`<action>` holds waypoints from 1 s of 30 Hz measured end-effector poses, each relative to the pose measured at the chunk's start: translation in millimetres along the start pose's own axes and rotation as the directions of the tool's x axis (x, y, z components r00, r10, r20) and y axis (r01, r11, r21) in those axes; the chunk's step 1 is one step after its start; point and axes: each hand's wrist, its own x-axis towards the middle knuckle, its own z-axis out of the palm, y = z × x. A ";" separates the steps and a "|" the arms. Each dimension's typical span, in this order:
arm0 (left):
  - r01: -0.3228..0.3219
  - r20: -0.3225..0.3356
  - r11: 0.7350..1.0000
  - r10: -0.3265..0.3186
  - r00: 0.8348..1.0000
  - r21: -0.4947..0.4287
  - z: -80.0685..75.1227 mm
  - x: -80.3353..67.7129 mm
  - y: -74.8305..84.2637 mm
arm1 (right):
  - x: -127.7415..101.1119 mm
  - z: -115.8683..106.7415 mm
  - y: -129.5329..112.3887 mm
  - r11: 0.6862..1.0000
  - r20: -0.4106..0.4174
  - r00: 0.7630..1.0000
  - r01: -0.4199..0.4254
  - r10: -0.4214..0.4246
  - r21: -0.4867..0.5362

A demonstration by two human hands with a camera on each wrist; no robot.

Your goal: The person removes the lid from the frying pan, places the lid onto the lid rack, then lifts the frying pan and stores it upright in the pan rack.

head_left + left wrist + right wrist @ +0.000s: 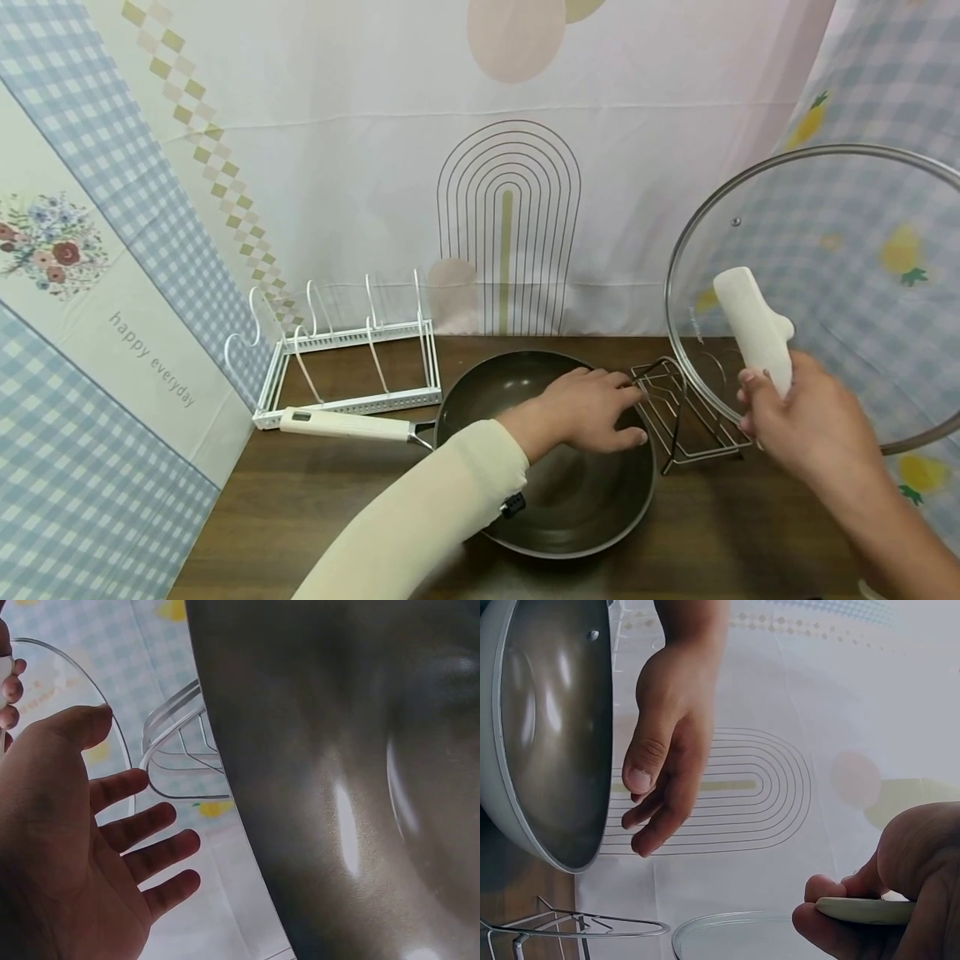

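A large dark-coated frying pan (pixel 570 517) with a cream handle (pixel 348 423) sits on the wooden table. Over its right half hovers my left hand (pixel 596 408), fingers spread and loosely bent, holding nothing. In the left wrist view this hand (pixel 82 817) is apart from the pan's rim. My right hand (pixel 817 417) grips the cream knob handle (pixel 753 325) of a round glass lid (pixel 840 217). The lid is raised and tilted at the right, its metal rim passing in front of a wire rack. In the right wrist view, fingers curl round the handle (pixel 862 910).
A white rack (pixel 345 406) with upright wire dividers stands behind the pan handle at the left. The small metal wire rack (pixel 705 454) is right beside the pan. Patterned cloths (pixel 360 192) hang behind and at both sides.
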 end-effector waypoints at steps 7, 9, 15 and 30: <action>0.002 0.003 1.000 -0.002 1.000 -0.002 -0.8 0.9 -0.6 | 1.6 -0.2 1.1 1.000 0.003 1.000 0.002 -0.002 0.008; 0.001 0.002 1.000 -0.001 1.000 0.001 -0.5 1.1 0.2 | 2.0 0.0 2.3 1.000 0.003 1.000 0.004 -0.004 0.013; -0.018 0.009 1.000 0.018 1.000 0.002 -3.8 2.4 5.5 | 2.8 1.7 7.7 1.000 0.004 1.000 -0.008 0.008 0.000; -0.010 0.040 0.999 0.008 0.999 0.039 -1.5 10.7 9.0 | 3.6 4.5 15.6 1.000 0.025 1.000 0.011 -0.011 -0.012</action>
